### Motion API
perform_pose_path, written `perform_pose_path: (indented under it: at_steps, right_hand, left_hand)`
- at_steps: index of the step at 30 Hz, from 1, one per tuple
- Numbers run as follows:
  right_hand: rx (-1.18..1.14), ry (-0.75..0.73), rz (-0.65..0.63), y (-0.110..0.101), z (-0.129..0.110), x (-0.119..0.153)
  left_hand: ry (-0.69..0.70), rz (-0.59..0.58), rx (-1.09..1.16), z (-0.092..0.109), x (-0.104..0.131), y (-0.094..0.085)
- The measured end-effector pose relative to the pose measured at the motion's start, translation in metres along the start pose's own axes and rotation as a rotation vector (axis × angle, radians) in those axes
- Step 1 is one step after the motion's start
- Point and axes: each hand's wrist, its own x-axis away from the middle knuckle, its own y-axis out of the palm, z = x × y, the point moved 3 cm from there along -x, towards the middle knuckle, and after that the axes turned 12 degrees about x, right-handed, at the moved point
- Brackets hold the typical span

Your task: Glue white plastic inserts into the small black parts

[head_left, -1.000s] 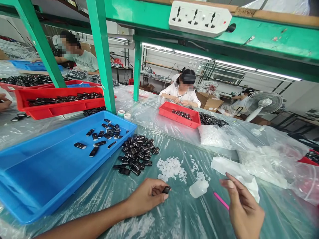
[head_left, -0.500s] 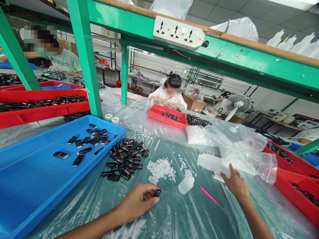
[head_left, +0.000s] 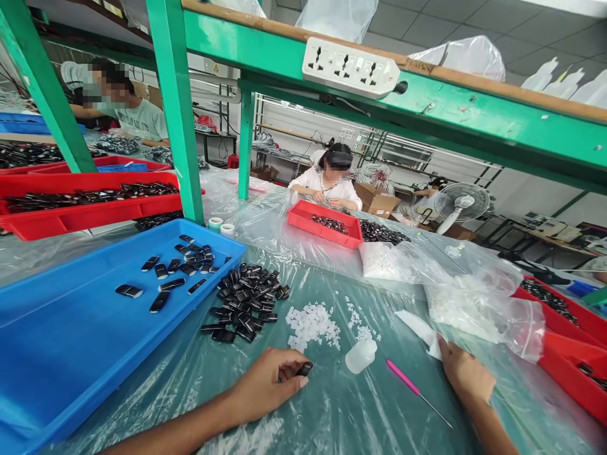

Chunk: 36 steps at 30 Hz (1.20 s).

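Note:
My left hand (head_left: 271,383) is closed around a small black plastic piece (head_left: 304,368), held between thumb and fingers above the table. At the right, my right hand (head_left: 467,374) pinches the near edge of a thin white sheet (head_left: 420,328), which is tilted off the table. Between the hands lie a small white bottle (head_left: 361,356) and a pink-handled awl (head_left: 403,377) with a thin metal shaft. Beyond my left hand are a pile of small white pieces (head_left: 313,323) and a heap of black plastic pieces (head_left: 246,297).
A blue tray (head_left: 90,354) with several black pieces stands at left. Red bins (head_left: 569,360) and a clear bag (head_left: 474,309) of white pieces are at right. A green shelf frame (head_left: 173,107) rises in front. Two co-workers sit beyond.
My right hand has gone from spread fingers to a pinch on the white sheet, which is now partly lifted and turned. My left hand still holds the black piece. The view has shifted slightly.

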Motion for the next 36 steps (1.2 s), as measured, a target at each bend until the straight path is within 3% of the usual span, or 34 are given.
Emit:
perform_pose_path:
  at_steps: [3,7,15,36]
  right_hand:
    - [0.019,0.044,-0.004,0.008,0.005,-0.002]
    - [0.009,-0.024,0.011,0.014,0.01,-0.004]
    - [-0.009,-0.106,0.032,0.0,0.024,-0.006]
    - [0.088,-0.271,0.097,-0.003,0.011,0.001]
  left_hand:
    - [0.001,-0.001,-0.004,0.0,0.0,0.0]
    - [-0.005,-0.003,-0.003,0.001,-0.001,0.0]
    - [-0.005,-0.001,0.0,0.001,-0.001,0.001]
    - [-0.015,-0.004,0.003,0.003,0.001,0.001]
